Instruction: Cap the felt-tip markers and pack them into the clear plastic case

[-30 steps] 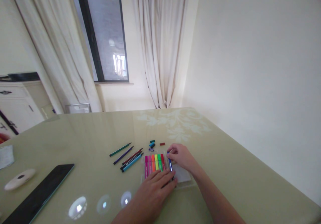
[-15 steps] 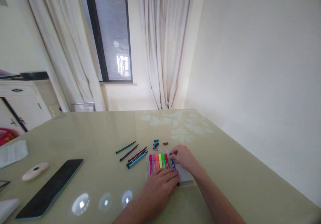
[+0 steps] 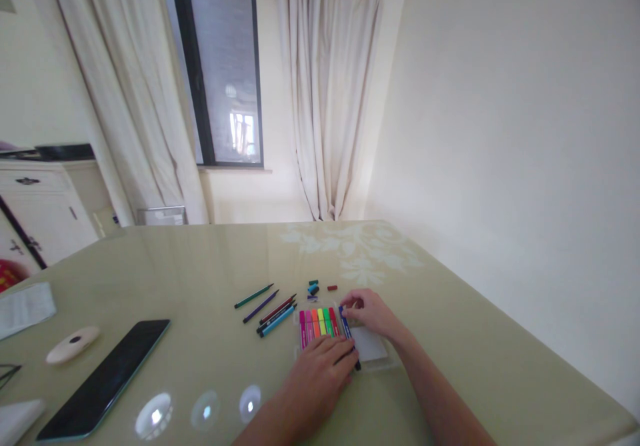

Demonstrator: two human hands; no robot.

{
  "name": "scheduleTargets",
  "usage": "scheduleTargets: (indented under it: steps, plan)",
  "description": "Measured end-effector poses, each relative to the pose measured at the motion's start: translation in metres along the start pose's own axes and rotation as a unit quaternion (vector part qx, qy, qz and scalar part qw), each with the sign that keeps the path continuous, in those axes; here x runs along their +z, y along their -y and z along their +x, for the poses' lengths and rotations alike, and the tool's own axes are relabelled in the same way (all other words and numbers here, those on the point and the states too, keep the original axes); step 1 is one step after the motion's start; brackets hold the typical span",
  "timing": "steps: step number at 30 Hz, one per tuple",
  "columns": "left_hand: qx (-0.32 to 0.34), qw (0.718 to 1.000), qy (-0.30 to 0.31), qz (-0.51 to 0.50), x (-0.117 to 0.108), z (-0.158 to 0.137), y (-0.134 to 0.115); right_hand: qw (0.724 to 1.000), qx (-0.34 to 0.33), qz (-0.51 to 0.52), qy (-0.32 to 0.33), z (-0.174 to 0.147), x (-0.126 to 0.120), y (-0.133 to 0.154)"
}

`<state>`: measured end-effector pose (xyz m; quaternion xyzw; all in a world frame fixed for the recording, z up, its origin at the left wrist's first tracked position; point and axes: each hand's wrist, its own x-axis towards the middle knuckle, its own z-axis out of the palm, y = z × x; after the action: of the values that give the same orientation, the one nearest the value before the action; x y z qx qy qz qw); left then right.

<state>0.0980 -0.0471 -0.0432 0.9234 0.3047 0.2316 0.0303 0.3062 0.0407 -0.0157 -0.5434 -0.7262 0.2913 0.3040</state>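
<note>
A clear plastic case (image 3: 297, 339) lies open on the table, holding a row of colourful markers (image 3: 321, 323) from pink to red. Across its lower part my left hand (image 3: 320, 369) lies flat, fingers stretched to the right, their tips over a blue marker (image 3: 346, 323). That marker slants along the case's right side, and its dark lower end shows below the fingertips. At its upper end, my right hand (image 3: 367, 311) pinches it between thumb and fingers. My left palm hides the lower ends of the row.
Uncapped markers (image 3: 261, 306) lie left of the case, with several loose caps (image 3: 313, 290) behind it. A white card (image 3: 370, 344) is at its right. Further left are a phone (image 3: 105, 379), a pale oval object (image 3: 73, 345) and a white cloth or paper (image 3: 27, 309).
The view has shifted slightly. Both hands stay at the case, and the blue marker's dark lower end shows a little more below my left fingers.
</note>
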Motion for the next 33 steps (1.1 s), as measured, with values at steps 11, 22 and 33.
scheduleTargets:
  steps: [11,22,33]
  plan:
    - [-0.135,0.986,-0.061,-0.078,-0.03,0.005,0.014,0.98,-0.078,-0.182,-0.018,0.028,0.023,0.045]
    - [-0.46,0.877,-0.064,0.127,-0.065,-0.036,0.114,0.927,-0.057,-0.353,0.116,0.094,0.053,0.079]
    - [-0.419,0.897,-0.127,0.066,-0.052,-0.02,0.099,0.911,-0.062,-0.397,0.095,0.089,0.053,0.08]
